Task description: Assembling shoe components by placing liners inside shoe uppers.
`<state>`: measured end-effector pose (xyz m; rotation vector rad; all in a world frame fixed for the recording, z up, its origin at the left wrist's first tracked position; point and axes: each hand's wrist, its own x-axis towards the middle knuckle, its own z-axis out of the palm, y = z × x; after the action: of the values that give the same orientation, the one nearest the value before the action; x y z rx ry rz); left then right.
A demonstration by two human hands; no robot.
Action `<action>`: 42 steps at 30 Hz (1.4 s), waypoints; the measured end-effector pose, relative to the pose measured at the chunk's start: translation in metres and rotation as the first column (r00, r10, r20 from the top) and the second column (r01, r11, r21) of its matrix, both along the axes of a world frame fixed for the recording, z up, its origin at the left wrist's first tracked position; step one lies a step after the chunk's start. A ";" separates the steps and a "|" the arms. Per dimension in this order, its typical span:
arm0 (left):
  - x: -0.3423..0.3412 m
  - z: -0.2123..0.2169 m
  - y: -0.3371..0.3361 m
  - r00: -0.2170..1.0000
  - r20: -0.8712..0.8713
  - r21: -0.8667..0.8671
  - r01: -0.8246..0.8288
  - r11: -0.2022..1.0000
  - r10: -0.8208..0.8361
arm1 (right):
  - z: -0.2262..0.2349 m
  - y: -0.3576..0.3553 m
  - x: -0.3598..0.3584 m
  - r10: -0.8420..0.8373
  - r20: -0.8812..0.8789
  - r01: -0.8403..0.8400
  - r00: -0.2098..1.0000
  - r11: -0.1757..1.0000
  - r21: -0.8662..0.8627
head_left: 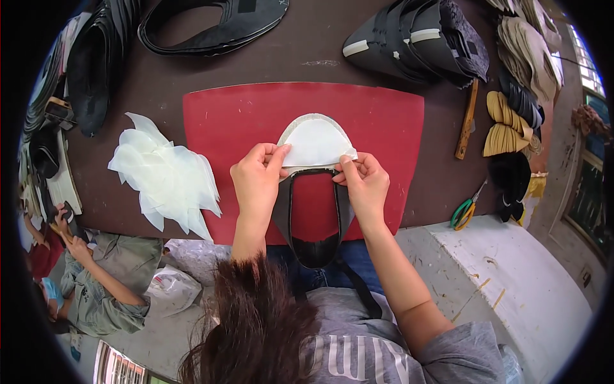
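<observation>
A shoe upper (313,253) lies in front of me, its dark open collar toward my body and its toe pointing away. Over the toe sits a white half-round toe piece (314,141), with a pale rim of the upper showing around its curve. My left hand (256,182) pinches the toe piece and upper at the left corner. At the right corner my right hand (366,185) does the same, thumb on top, where the white edge is slightly folded up. The fingertips underneath are hidden.
A red mat (224,115) lies under the work. Left of it is a pile of white toe pieces (163,176). Stacked dark uppers (409,41), a wooden-handled tool (468,121) and green-and-orange scissors (468,208) are around. A co-worker (105,294) sits at lower left.
</observation>
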<state>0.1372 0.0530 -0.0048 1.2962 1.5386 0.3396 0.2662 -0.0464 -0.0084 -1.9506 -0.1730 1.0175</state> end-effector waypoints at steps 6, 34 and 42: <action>0.005 -0.001 0.001 1.000 -0.007 -0.013 -0.009 1.000 0.009 | 0.000 0.000 0.003 0.038 0.073 -0.036 0.997 0.999 -0.034; -0.006 0.005 -0.005 0.730 -0.656 0.245 0.444 0.862 -0.190 | 0.012 0.001 0.014 0.497 0.196 -0.320 0.845 0.764 -0.560; -0.050 -0.025 -0.027 0.953 0.265 0.170 0.102 0.980 -0.145 | 0.003 -0.020 0.013 0.265 0.280 -0.265 0.923 0.963 -0.039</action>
<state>0.0875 0.0264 -0.0302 1.3936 1.2083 0.5447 0.2788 -0.0663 -0.0052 -2.1055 -0.6129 0.9006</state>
